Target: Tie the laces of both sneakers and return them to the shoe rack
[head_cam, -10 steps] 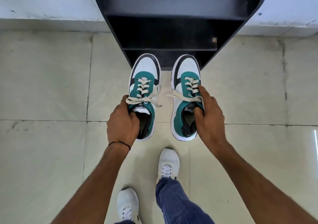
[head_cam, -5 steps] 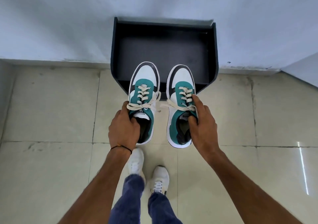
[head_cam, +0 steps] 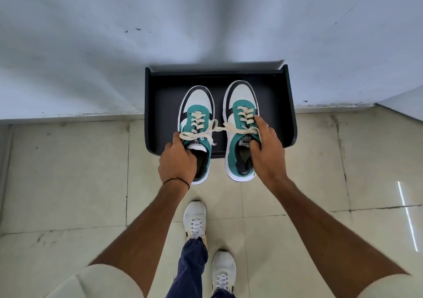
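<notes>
1. Nearest the camera, the person's own white shoes (head_cam: 195, 220) stand on the pale tiled floor (head_cam: 68, 183), below blue trouser legs (head_cam: 191, 265); both bare forearms reach forward over them.
2. The left hand (head_cam: 177, 161) is clamped on the left sneaker (head_cam: 196, 124) at its collar, fingers tucked into the opening, thumb by the tied bow; a thin dark band (head_cam: 176, 180) circles that wrist.
3. The right hand (head_cam: 266, 151) is closed on the right sneaker (head_cam: 241, 128), fingers inside the opening beside the tongue, thumb lying along the cream laces (head_cam: 246, 117).
4. Both sneakers are teal, white and black; their long axes run near to far, heels toward the person, toes pointing at the wall; they lie side by side, just apart, with lace ends meeting in the gap between them.
5. Their toes lie over the black shoe rack (head_cam: 287, 105) while the heels overhang its front edge above the tiles; whether the soles touch it I cannot tell.
6. Farthest, the rack backs against a scuffed white wall (head_cam: 206, 23).
</notes>
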